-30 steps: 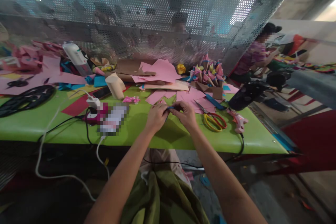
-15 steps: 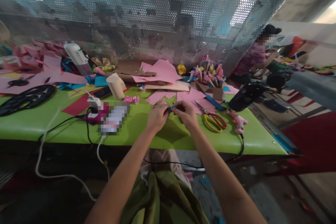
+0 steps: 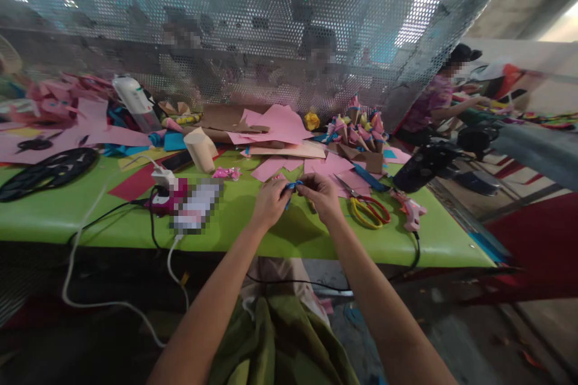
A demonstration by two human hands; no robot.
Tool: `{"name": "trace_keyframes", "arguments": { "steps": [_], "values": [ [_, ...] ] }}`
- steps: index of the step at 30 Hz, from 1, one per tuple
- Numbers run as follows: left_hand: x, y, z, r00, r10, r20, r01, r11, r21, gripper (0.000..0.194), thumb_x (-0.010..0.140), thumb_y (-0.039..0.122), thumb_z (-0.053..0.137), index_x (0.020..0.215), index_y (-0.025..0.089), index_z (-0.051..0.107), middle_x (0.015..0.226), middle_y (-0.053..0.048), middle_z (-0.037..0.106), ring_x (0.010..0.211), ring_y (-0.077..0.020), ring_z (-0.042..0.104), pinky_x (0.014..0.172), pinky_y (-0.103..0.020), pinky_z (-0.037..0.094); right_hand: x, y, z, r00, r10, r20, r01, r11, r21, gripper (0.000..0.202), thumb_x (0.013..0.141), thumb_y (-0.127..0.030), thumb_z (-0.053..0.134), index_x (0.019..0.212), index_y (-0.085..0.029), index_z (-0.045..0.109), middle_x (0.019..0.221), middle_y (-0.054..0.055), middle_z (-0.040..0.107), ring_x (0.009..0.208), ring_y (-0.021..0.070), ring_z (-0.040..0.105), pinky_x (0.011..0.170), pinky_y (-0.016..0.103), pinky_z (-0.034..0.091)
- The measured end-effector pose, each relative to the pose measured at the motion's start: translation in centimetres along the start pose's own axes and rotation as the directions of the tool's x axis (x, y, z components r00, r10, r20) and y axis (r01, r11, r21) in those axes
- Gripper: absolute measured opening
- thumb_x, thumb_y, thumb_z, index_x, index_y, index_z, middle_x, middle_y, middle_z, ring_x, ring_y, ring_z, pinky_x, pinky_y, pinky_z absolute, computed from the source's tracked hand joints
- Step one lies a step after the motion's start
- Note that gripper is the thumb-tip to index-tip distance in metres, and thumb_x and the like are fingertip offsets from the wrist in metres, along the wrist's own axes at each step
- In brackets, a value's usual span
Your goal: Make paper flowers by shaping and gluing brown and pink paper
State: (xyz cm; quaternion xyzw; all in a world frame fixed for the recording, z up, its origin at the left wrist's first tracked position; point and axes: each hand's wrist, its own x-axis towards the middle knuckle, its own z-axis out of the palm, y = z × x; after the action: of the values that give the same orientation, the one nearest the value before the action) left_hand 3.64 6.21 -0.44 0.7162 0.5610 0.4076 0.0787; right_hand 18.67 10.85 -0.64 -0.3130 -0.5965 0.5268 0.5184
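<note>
A small piece of blue ribbon (image 3: 293, 186) bunches between my two hands, above the front part of the green table (image 3: 253, 231). My left hand (image 3: 270, 201) is closed on its left side, with a short tail hanging below the fingers. My right hand (image 3: 323, 194) pinches the other side between thumb and fingertips. Whether the ribbon is knotted is too small to tell. A bit of pink shows just behind my left fingers. Scissors (image 3: 368, 212) with red and yellow handles lie to the right of my right hand.
A pink glue gun (image 3: 410, 210) lies near the right edge, its cord hanging down. Pink paper sheets (image 3: 275, 123) and small wrapped paper cones (image 3: 356, 126) are behind. On the left are a phone (image 3: 197, 206), a power strip (image 3: 161, 201) and a paper roll (image 3: 200, 150). Another person (image 3: 436, 93) sits at right.
More of the blue ribbon shows between my fingers, and its tail hangs lower. My hands stay almost in place. The person at right has lifted an arm forward.
</note>
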Motion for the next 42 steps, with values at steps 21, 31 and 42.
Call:
{"name": "trace_keyframes", "arguments": {
  "steps": [21,31,42],
  "values": [
    [4.2,-3.2,-4.4,0.879,-0.401,-0.259,0.459,0.858,0.229,0.031,0.095,0.034,0.052,0.118,0.016,0.061,0.112,-0.016,0.072,0.105,-0.0303,0.067,0.087,-0.038,0.050,0.2,0.3,-0.4,0.996,0.092,-0.013,-0.085,0.957,0.279,0.037,0.068,-0.053,0.081,0.075,-0.021,0.064,0.066,-0.001,0.062,0.056,0.0120,0.056,0.053,0.025,0.050],
    [5.0,-4.9,-4.1,0.881,-0.446,-0.158,0.468,0.769,0.436,0.058,0.089,0.026,0.056,0.146,0.020,0.045,0.140,-0.020,0.058,0.129,-0.0378,0.053,0.104,-0.053,0.043,0.3,0.0,-0.4,0.992,0.120,-0.049,-0.096,0.932,0.350,0.029,0.059,-0.040,0.088,0.072,-0.021,0.070,0.065,-0.002,0.068,0.054,0.0090,0.059,0.051,0.019,0.047],
    [2.5,0.3,-1.2,0.985,-0.139,-0.101,0.084,0.902,-0.424,0.024,0.091,0.029,0.057,0.104,0.020,0.075,0.105,-0.009,0.077,0.096,-0.0221,0.071,0.086,-0.033,0.056,0.2,0.3,-0.1,0.988,0.121,-0.092,-0.090,0.953,0.288,0.033,0.057,-0.038,0.089,0.077,-0.021,0.068,0.070,-0.001,0.069,0.060,0.0122,0.064,0.056,0.023,0.053]
  ]
}}
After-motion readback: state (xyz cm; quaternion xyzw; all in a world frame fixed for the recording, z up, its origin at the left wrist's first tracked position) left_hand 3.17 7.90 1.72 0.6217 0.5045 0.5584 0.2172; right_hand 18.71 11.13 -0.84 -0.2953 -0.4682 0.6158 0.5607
